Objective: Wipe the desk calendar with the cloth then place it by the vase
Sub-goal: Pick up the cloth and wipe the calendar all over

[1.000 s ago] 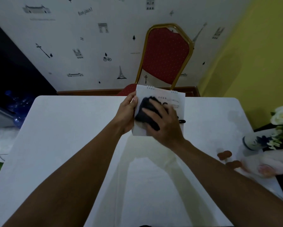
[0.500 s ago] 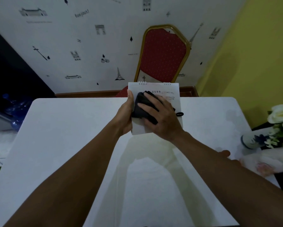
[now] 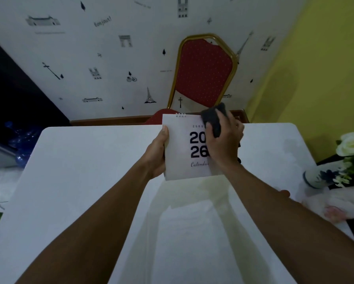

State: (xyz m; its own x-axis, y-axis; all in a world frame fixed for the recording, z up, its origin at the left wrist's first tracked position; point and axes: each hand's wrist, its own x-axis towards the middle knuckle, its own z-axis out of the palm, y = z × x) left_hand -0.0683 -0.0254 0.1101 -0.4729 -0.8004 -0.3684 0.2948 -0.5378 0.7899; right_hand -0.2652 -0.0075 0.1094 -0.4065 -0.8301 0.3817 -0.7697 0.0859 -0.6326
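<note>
Near the far edge of the white bench (image 3: 86, 181), you hold the desk calendar (image 3: 182, 148) upright, its cover facing you. Your left hand (image 3: 156, 154) grips its left edge, thumb on the front. Your right hand (image 3: 225, 144) is closed around the dark cloth (image 3: 213, 117), pressing it against the calendar's upper right corner. By the bench's right edge lies the vase (image 3: 315, 178), on its side with white flowers (image 3: 352, 146). Beyond the far edge stands a red chair (image 3: 204, 72).
</note>
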